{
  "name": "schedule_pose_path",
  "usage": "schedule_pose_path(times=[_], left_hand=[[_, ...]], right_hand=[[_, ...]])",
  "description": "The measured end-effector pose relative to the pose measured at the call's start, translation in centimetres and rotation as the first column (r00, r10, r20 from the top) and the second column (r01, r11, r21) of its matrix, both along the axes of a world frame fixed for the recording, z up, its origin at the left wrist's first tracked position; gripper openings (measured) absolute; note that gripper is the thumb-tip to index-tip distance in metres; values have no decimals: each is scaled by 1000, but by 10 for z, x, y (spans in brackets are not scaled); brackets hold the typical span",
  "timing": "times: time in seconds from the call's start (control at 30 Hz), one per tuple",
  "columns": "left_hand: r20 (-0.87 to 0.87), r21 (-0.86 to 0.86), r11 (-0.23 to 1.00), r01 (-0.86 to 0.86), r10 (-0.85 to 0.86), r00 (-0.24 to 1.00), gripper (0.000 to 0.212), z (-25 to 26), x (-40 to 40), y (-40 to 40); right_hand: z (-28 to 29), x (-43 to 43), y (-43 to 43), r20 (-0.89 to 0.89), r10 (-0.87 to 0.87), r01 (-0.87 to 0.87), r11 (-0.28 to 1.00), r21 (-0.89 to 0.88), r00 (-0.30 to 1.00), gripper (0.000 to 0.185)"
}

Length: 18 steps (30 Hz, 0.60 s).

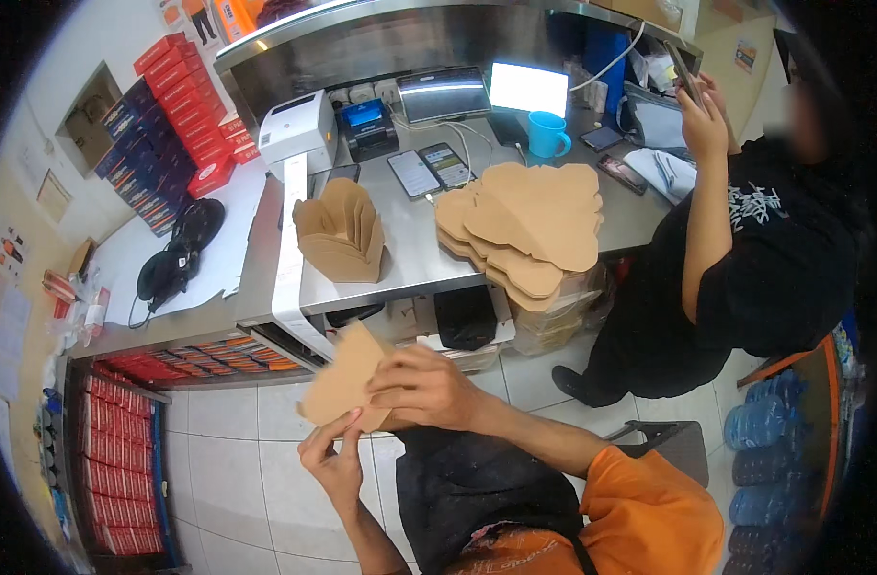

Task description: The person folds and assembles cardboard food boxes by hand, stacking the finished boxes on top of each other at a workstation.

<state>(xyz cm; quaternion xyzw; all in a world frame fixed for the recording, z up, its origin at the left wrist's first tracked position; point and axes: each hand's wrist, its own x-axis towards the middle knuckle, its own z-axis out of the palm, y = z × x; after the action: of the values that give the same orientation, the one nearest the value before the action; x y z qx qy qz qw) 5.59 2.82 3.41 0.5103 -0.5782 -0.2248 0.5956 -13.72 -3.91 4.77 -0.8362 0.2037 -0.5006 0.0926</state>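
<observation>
A brown cardboard food-box blank (343,375) is held up in front of my lap, partly folded. My left hand (332,451) pinches its lower edge between thumb and fingertips. Fingers of my right hand (425,388) grip its right side and cover part of it. On the steel counter ahead stand folded cardboard boxes (341,241), nested into one another. Flat cardboard blanks (539,212) lie in an overlapping pile to their right, hanging over the counter's front edge.
The steel counter (409,269) carries a white label printer (298,129) trailing a paper strip (290,251), phones (414,174), a blue mug (548,134) and a lit screen (529,90). A person in black (776,244) stands at the right holding a phone. Water bottles (758,424) fill a rack.
</observation>
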Motion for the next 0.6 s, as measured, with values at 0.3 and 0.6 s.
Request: schedule_pose_path(times=[0.3, 0.6], left_hand=[[76, 32, 999, -9, 7, 997, 16, 7, -27, -8], [132, -41, 986, -163, 167, 977, 38, -9, -40, -7]], right_hand=[[-14, -15, -4, 15, 19, -21, 979, 205, 1000, 26], [-18, 8, 11, 589, -113, -522, 353, 777, 800, 13]])
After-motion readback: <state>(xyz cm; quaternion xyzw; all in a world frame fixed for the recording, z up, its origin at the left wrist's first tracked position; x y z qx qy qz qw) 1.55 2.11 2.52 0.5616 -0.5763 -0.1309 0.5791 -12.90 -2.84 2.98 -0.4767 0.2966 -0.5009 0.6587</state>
